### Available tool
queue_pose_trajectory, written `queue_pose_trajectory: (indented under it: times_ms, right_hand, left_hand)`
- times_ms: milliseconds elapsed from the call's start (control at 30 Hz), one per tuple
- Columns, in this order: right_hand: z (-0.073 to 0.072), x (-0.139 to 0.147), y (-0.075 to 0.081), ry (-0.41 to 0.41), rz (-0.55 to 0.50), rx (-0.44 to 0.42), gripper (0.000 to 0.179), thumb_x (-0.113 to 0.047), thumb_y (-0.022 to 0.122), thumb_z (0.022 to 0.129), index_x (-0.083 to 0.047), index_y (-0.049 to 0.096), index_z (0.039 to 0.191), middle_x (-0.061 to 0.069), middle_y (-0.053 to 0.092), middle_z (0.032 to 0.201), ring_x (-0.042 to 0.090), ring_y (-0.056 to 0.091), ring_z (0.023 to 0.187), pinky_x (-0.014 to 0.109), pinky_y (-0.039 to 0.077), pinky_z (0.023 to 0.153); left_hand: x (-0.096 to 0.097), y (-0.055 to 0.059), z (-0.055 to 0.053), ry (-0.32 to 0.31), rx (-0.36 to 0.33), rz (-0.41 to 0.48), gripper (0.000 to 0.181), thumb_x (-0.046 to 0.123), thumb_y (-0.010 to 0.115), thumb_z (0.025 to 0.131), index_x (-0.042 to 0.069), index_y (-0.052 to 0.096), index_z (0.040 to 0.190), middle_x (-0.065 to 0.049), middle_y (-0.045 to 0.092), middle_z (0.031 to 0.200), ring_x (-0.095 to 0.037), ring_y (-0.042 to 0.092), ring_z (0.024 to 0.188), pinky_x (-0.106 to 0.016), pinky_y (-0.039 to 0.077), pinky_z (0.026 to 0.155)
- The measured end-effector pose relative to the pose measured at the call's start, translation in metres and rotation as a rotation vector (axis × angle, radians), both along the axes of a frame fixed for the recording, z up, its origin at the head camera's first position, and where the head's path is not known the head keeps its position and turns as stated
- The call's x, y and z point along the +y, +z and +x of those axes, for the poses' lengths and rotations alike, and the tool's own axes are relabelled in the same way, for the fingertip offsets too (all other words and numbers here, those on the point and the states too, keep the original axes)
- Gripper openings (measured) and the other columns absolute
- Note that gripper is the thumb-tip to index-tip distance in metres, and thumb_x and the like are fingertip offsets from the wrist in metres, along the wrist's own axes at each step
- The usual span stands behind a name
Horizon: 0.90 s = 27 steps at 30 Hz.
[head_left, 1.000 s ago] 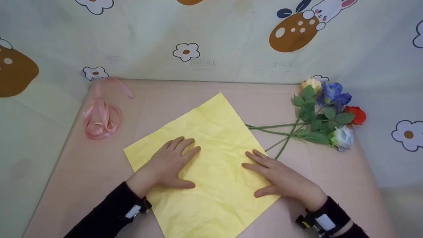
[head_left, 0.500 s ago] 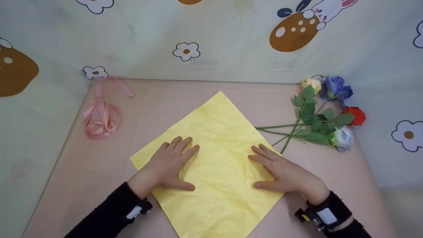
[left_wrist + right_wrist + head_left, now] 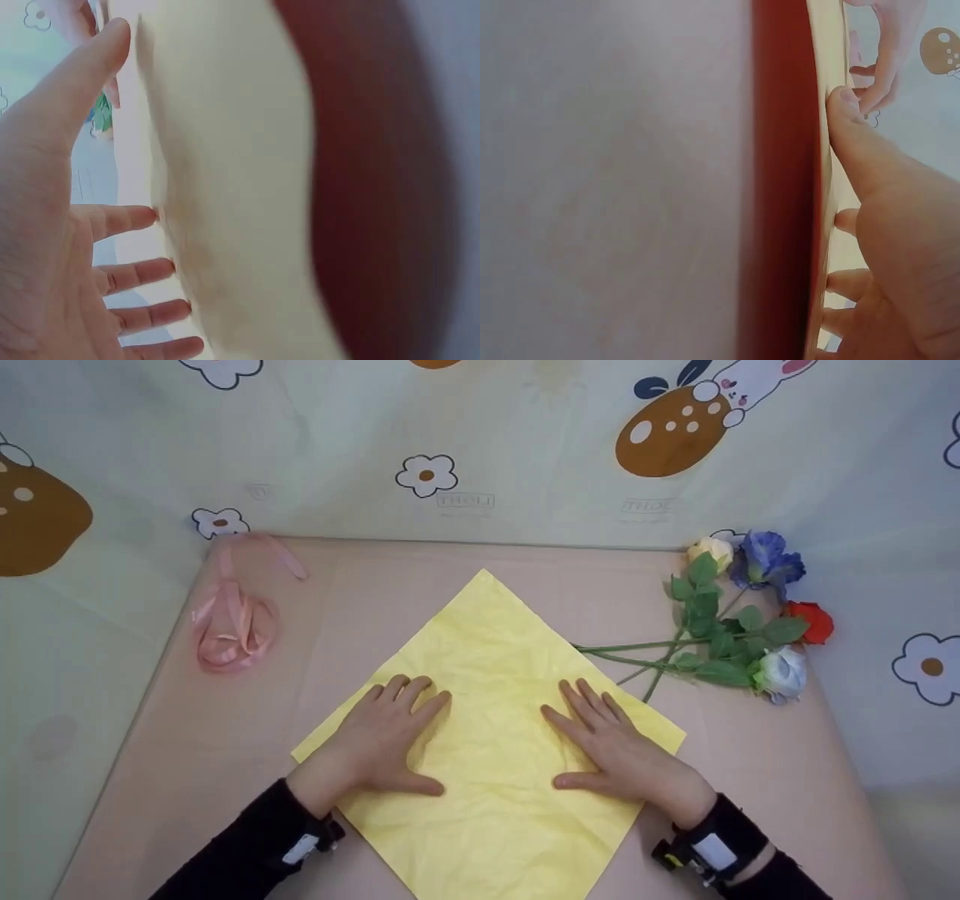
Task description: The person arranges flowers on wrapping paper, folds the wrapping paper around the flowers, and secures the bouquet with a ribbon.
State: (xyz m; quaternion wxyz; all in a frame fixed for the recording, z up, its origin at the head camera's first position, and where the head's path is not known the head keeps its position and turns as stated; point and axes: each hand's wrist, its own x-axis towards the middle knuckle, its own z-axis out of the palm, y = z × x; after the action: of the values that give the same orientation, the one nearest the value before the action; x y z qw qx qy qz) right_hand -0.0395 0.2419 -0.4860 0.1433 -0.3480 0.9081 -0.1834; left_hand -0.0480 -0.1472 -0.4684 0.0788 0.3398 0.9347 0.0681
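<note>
A square sheet of yellow wrapping paper (image 3: 495, 720), slightly creased, lies cornerwise on the table with one corner pointing to the back. On its left half rests my left hand (image 3: 386, 739), fingers spread and fingertips touching the sheet. My right hand (image 3: 619, 754) rests on the right half in the same way, thumb pointing inward. Both wrist views show fingertips on the paper, seen edge-on as the paper (image 3: 232, 150) on the left and the paper (image 3: 829, 45) on the right. The stem ends of the artificial flowers (image 3: 720, 634) are hidden under the sheet's upper right edge.
A loose coil of pink ribbon (image 3: 236, 630) lies at the table's back left. The flower heads, blue, cream, red and white, sit at the back right. A patterned curtain (image 3: 525, 450) hangs behind the pink table (image 3: 360, 577).
The paper has turned so its back corner shifts left and its right corner emerges beyond my right hand. My right hand has moved slightly up, then left; the left hand has barely moved.
</note>
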Motion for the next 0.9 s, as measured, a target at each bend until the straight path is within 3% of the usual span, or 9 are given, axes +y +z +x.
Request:
queue_pose_trajectory:
  times_ms: [100, 233, 500, 700, 900]
  right_hand:
    - [-0.001, 0.003, 0.000, 0.018, -0.002, -0.023, 0.101, -0.062, 0.072, 0.099, -0.013, 0.027, 0.175, 0.026, 0.001, 0.180, 0.052, -0.001, 0.165, 0.076, 0.011, 0.127]
    - [-0.003, 0.008, -0.001, 0.044, -0.011, -0.031, 0.111, -0.065, 0.078, 0.092, -0.013, 0.025, 0.175, 0.026, 0.000, 0.181, 0.052, -0.001, 0.165, 0.076, 0.012, 0.126]
    - [-0.007, 0.020, -0.004, 0.077, -0.037, -0.058, 0.130, -0.066, 0.089, 0.077, -0.016, 0.022, 0.176, 0.020, 0.001, 0.182, 0.048, 0.000, 0.166, 0.074, 0.014, 0.127]
    - [-0.008, 0.023, -0.006, 0.075, -0.025, -0.064, 0.130, -0.070, 0.087, 0.077, -0.016, 0.022, 0.176, 0.019, 0.001, 0.183, 0.047, 0.000, 0.167, 0.073, 0.013, 0.127]
    - [-0.007, 0.018, -0.006, 0.047, 0.003, -0.061, 0.125, -0.072, 0.083, 0.083, -0.016, 0.023, 0.176, 0.021, 0.002, 0.182, 0.050, 0.001, 0.166, 0.076, 0.015, 0.126]
  left_hand:
    - [-0.006, -0.001, -0.001, -0.002, -0.034, 0.006, 0.133, 0.085, 0.082, 0.072, 0.006, 0.037, 0.169, -0.023, 0.031, 0.175, -0.049, 0.031, 0.159, -0.067, 0.038, 0.119]
    - [-0.012, -0.004, -0.001, 0.002, -0.096, 0.015, 0.141, 0.086, 0.082, 0.072, 0.005, 0.027, 0.173, -0.022, 0.016, 0.181, -0.048, 0.016, 0.165, -0.069, 0.030, 0.125]
    - [-0.017, -0.005, 0.001, 0.017, -0.174, 0.059, 0.148, 0.085, 0.087, 0.066, 0.008, 0.023, 0.175, -0.020, 0.009, 0.182, -0.047, 0.010, 0.167, -0.070, 0.024, 0.127]
    - [-0.023, -0.004, -0.003, 0.006, -0.207, 0.049, 0.152, 0.085, 0.088, 0.064, 0.010, 0.018, 0.176, -0.017, 0.007, 0.183, -0.042, 0.005, 0.168, -0.067, 0.018, 0.130]
    - [-0.027, -0.001, -0.020, -0.019, -0.218, -0.010, 0.154, 0.087, 0.086, 0.064, 0.011, 0.013, 0.177, -0.015, 0.003, 0.183, -0.039, 0.004, 0.169, -0.066, 0.012, 0.132]
